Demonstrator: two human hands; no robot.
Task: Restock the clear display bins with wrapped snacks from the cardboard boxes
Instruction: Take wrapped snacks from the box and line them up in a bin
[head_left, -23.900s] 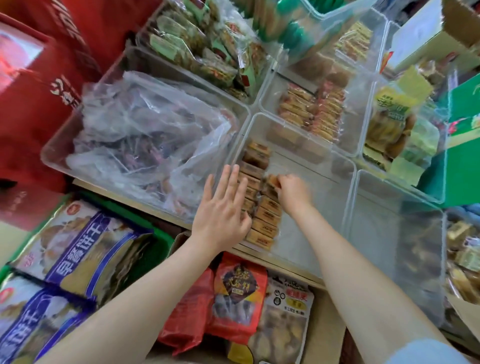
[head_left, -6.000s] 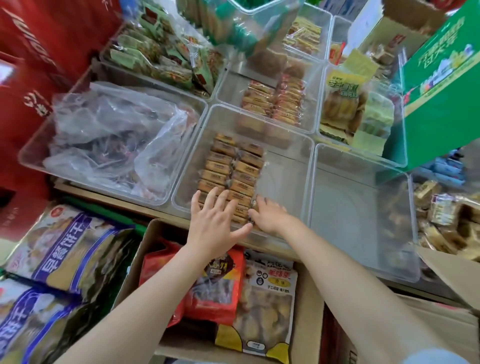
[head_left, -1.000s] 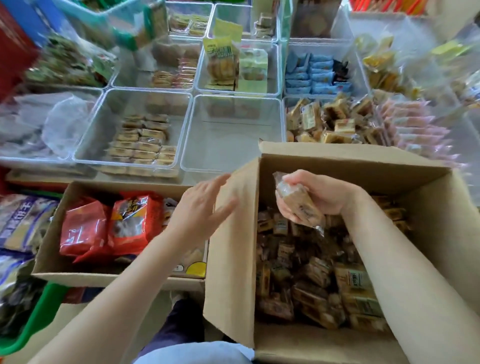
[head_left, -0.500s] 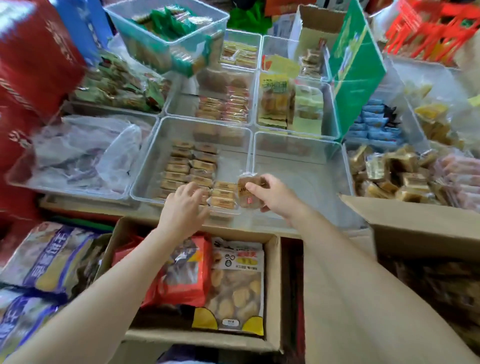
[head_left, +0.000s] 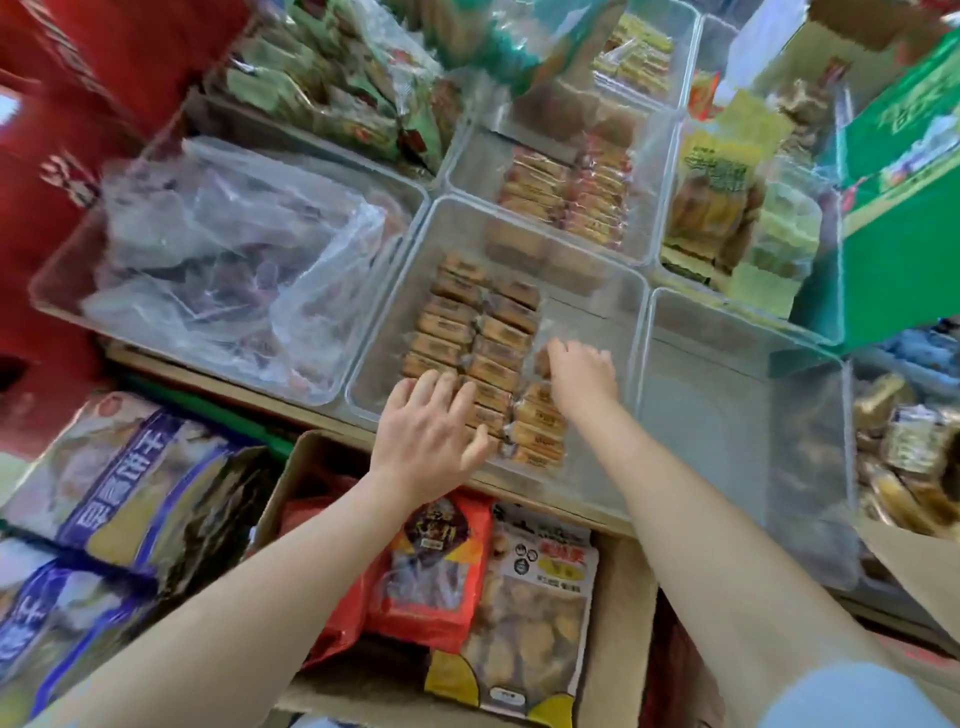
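a clear bin (head_left: 587, 291) at the centre holds wrapped snacks (head_left: 470, 332) laid in neat rows along its left side, likely so new ones slot in beside them. the left hand (head_left: 428, 428), at 7 o'clock of the bin, rests flat with fingers spread on the near rows, apparently steadying them. the right hand (head_left: 579, 371), at 5 o'clock, reaches to the third row's far end; its fingers curl down onto a snack there, though whether it grips one i cannot tell
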